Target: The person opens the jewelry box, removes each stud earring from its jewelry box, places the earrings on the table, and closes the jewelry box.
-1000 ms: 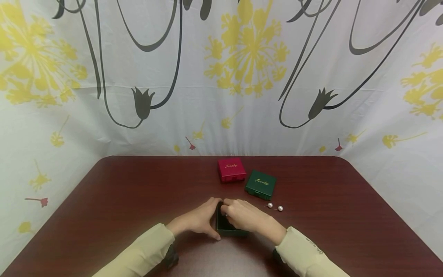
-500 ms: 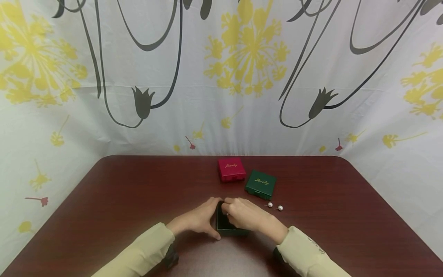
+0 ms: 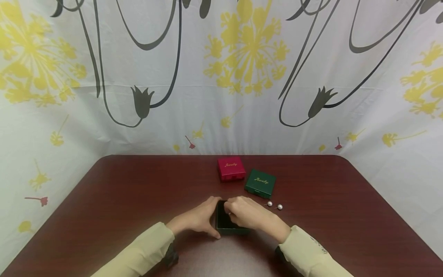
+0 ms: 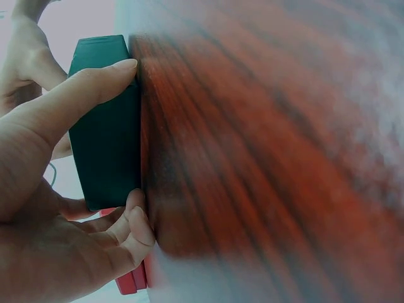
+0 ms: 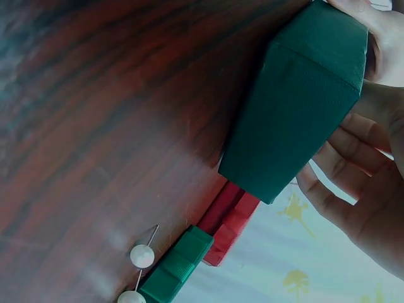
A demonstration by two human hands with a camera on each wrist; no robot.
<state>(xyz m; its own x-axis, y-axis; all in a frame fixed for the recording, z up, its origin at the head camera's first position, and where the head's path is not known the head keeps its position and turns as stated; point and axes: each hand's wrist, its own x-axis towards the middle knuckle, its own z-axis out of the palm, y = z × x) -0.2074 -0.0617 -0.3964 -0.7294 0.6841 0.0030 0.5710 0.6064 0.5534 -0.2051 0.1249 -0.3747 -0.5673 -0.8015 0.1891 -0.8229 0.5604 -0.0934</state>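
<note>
My left hand [image 3: 199,218] grips a dark green box [image 3: 232,231] at its left side, with the thumb near the front corner and the fingers toward the back corner. The box is open-topped, with a black interior. My right hand [image 3: 246,212] is over the box's right part, its curled fingers reaching down into it. A tiny glint shows at these fingertips; what they pinch, if anything, is hidden. In the left wrist view a thin curved line [image 4: 53,174] shows beside the box's far side. The right wrist view shows the box's plain green outer wall [image 5: 293,120].
Behind the box lie a closed red jewelry box [image 3: 231,169] and a closed green jewelry box [image 3: 260,184]. Two pearl-headed pins or earrings, a left one [image 3: 269,204] and a right one [image 3: 279,207], lie to the right. A patterned curtain [image 3: 221,115] hangs beyond the table [image 3: 145,184].
My right hand has shifted slightly to the right over the box, showing more of its black interior. The left hand keeps its hold, and the other things lie as before.
</note>
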